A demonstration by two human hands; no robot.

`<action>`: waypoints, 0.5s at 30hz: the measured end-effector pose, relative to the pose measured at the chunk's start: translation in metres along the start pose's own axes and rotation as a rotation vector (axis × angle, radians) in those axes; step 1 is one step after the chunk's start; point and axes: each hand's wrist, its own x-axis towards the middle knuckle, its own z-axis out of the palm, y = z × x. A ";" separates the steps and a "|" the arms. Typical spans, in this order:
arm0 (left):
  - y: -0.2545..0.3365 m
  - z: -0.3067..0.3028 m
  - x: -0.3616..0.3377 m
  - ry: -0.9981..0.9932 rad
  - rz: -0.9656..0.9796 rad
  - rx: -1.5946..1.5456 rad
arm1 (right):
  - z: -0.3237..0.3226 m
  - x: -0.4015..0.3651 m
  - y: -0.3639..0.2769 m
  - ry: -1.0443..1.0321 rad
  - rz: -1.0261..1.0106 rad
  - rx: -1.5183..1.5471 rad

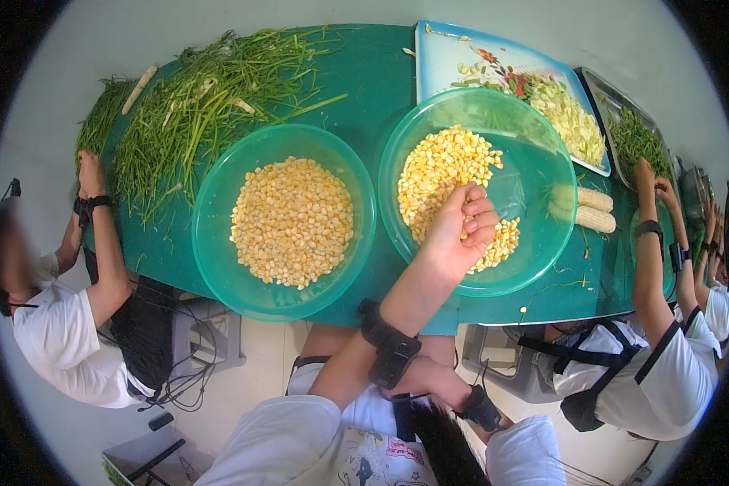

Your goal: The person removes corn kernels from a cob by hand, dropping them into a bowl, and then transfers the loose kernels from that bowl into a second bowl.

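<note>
My left hand (466, 225) is above the right-hand green bowl (526, 271), palm turned up and fingers curled closed. A few yellow corn kernels show between the fingers. Below it, loose corn kernels (437, 174) lie mostly along the left side of this see-through bowl. Beside it, a second green bowl (206, 231) holds a wide layer of paler corn kernels (292, 223). Low over my lap, my right hand (428, 377) passes under my left forearm; its fingers are hidden behind the left wrist and its black band.
Pale corncobs (595, 219) lie right of the bowls. Long green stalks (211, 105) spread at the back left. A blue-white tray (441, 69) holds chopped pale vegetable; a metal tray (599, 89) holds greens. One person sits at left, others at right, hands on greens.
</note>
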 end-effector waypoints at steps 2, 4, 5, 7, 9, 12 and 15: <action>0.001 -0.001 0.000 -0.008 -0.006 0.001 | 0.001 -0.005 0.016 0.007 -0.048 0.096; 0.001 -0.001 -0.001 -0.004 -0.001 0.002 | 0.000 -0.012 0.026 -0.018 0.036 0.041; 0.002 -0.002 -0.001 -0.003 0.000 0.001 | -0.002 -0.017 0.031 -0.043 0.121 -0.016; 0.002 -0.003 0.000 0.029 0.019 -0.041 | -0.036 -0.039 0.002 -0.177 0.215 -0.237; 0.002 -0.001 -0.001 0.035 0.024 -0.060 | -0.069 -0.066 -0.030 0.181 -0.029 -0.194; 0.000 -0.001 0.001 0.076 0.082 -0.055 | -0.113 -0.093 -0.063 0.289 0.089 0.014; -0.006 -0.002 0.002 0.143 0.222 0.068 | -0.142 -0.087 -0.078 0.744 0.056 -0.078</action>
